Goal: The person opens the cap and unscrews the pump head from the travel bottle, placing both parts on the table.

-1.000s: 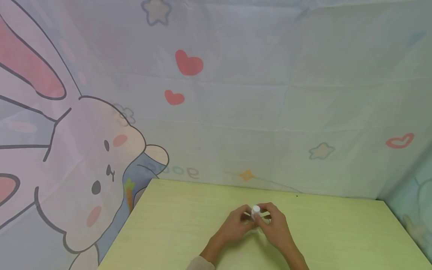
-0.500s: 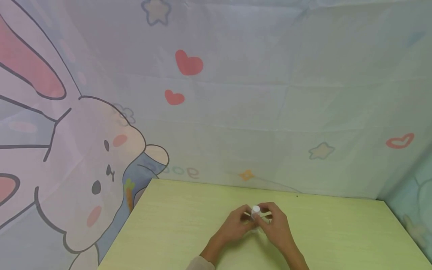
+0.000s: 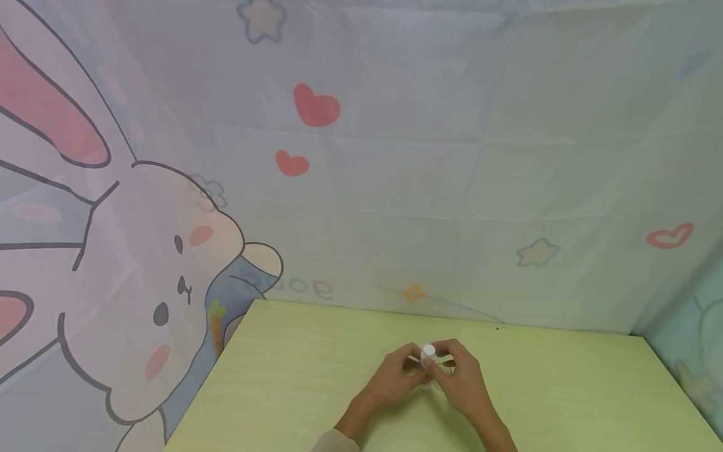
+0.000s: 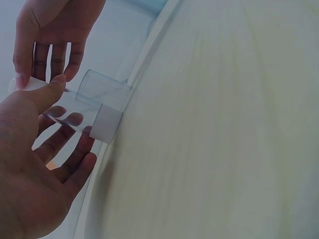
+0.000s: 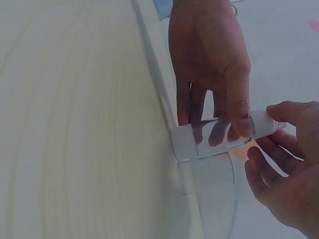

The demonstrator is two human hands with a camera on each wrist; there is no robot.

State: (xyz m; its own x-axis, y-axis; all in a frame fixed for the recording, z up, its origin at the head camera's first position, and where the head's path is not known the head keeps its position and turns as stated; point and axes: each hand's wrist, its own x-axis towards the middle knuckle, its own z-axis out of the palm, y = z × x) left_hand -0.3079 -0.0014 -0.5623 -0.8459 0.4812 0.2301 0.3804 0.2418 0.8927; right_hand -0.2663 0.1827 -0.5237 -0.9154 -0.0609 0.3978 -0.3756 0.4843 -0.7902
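A clear bottle (image 5: 184, 143) with a white base and a white top stands upright on the table, between both hands. My left hand (image 3: 392, 378) grips its transparent body, thumb on one side and fingers on the other. At the white top (image 5: 262, 124), my right hand (image 3: 464, 381) pinches with thumb and index finger, the other fingers loosely bent. Close beside the bottle stands a clear cylindrical cap (image 5: 213, 172), seen in both wrist views. Hands hide most of the bottle in the head view.
The pale yellow-green table (image 3: 565, 383) reaches back to a hanging cloth (image 3: 423, 157) printed with a rabbit, hearts and stars. A tiny dark speck (image 3: 497, 328) lies near the table's back edge.
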